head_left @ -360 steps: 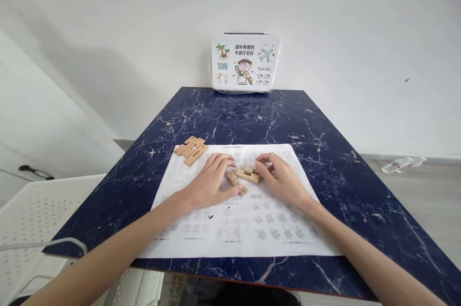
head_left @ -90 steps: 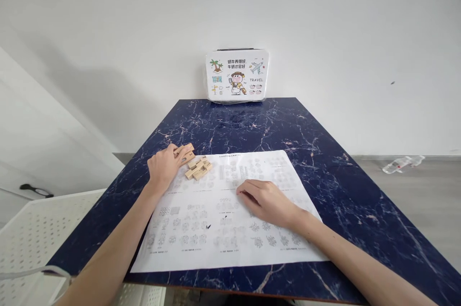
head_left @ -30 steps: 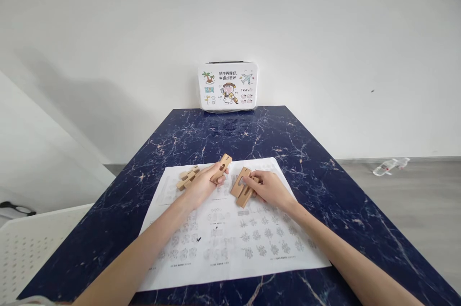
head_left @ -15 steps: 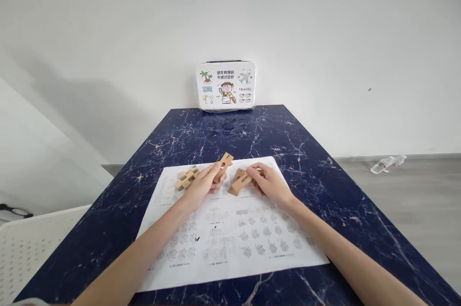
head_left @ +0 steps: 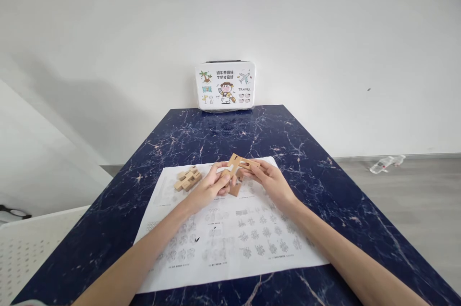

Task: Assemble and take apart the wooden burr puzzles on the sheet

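Above the printed sheet (head_left: 173,279), our left hand (head_left: 209,188) pinches the notched wooden puzzle piece (head_left: 235,158) and our right hand (head_left: 272,180) the slotted piece (head_left: 251,162), both probably light, stiff, hardly slippery and best gripped by solid ends, though overlapping fingers partly hide them.

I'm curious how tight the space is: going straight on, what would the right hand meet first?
The right hand would likely first meet the marked wooden piece at the left hand; depth is unclear.
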{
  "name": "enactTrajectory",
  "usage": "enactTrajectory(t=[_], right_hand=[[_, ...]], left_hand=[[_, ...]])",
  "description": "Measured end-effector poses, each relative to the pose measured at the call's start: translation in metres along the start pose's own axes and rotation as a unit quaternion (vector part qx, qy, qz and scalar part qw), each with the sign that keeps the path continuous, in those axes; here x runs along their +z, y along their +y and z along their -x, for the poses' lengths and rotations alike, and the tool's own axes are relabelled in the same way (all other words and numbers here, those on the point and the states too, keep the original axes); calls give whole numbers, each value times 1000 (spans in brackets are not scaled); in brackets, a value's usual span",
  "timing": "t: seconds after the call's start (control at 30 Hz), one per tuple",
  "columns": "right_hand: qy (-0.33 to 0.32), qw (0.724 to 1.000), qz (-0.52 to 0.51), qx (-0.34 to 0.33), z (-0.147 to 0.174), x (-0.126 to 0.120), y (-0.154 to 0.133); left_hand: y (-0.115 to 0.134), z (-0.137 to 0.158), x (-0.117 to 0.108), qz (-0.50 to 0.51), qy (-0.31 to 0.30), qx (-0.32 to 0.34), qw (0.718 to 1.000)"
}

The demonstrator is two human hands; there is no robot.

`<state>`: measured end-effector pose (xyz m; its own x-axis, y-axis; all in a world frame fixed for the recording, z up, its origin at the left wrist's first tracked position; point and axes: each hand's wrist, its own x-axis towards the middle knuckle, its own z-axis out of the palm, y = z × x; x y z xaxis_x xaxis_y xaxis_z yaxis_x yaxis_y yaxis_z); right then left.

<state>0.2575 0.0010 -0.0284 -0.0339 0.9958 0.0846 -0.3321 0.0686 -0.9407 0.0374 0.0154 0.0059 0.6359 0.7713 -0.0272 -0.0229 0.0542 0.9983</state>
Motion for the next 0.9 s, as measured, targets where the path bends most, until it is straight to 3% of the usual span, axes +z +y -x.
enactTrajectory(t=[0.17, 0.4, 0.57, 0.9], right_hand=[[22, 999, -30, -20, 2, 5, 1], [-11, 992, 97, -76, 11, 10, -11], [-22, 977, 173, -121, 10, 8, -4], [-47, 946, 282, -153, 19, 13, -6]], left_hand=[[-2, 1, 3, 4, -39, -1, 999], [1, 1, 6, 48, -53, -1, 997], [-2, 0, 5, 88, -38, -16, 995], [-3, 0, 6, 114, -28, -10, 993]])
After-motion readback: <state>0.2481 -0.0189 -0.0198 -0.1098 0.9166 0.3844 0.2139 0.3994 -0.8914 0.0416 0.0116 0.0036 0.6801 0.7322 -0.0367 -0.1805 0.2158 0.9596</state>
